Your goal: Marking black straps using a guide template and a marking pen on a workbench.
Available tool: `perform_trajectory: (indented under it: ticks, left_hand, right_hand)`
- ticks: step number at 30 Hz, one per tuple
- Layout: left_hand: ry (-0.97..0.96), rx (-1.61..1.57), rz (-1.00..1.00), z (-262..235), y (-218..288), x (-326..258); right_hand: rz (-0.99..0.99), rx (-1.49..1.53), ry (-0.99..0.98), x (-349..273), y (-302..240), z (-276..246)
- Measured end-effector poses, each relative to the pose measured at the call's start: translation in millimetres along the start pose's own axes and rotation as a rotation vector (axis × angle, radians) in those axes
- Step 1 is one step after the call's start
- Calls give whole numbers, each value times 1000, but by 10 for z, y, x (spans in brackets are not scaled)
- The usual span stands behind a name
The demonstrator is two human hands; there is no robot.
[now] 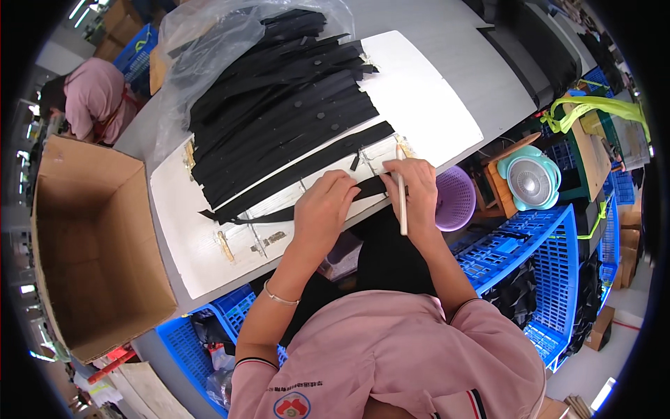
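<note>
My left hand is closed, its fingertips pinching a black fabric strip near the table's front edge. Close beside it on the right, my right hand is closed around a slim white pen, and its fingertips also meet the end of the same strip. Just beyond both hands, another black strip lies across a white board with pencil-like lines and patches of tape. Farther back, a thick layer of black strips lies side by side, with small dark round spots on some. A short black scrap rests near my right hand.
Clear plastic sheeting covers the far left of the strips. An open cardboard box stands at the left. Right of me are a purple basket, a teal fan and blue crates. Another person bends over at far left.
</note>
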State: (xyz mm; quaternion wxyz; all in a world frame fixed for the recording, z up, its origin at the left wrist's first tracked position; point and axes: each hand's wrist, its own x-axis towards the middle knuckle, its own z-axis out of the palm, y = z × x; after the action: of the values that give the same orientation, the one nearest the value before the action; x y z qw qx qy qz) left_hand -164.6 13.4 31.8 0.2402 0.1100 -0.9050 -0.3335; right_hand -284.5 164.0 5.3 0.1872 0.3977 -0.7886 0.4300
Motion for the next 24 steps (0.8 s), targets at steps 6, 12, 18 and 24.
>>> perform_trajectory:
  ticks: [6, 12, 18, 24]
  left_hand:
    - [102, 85, -28, 193, -34, 103]
    - [226, 203, 34, -158, -337, -4]
    - [265, 320, -281, -831, -755, -390]
    - [238, 367, -147, -714, -377, -487]
  right_hand:
    - [-118, -133, -43, -143, -8, 31]
    - [-121, -265, -168, -142, 131, -83]
    - [-148, -216, -177, -154, 279, -105]
    - [-86, -173, -168, -163, 273, -106]
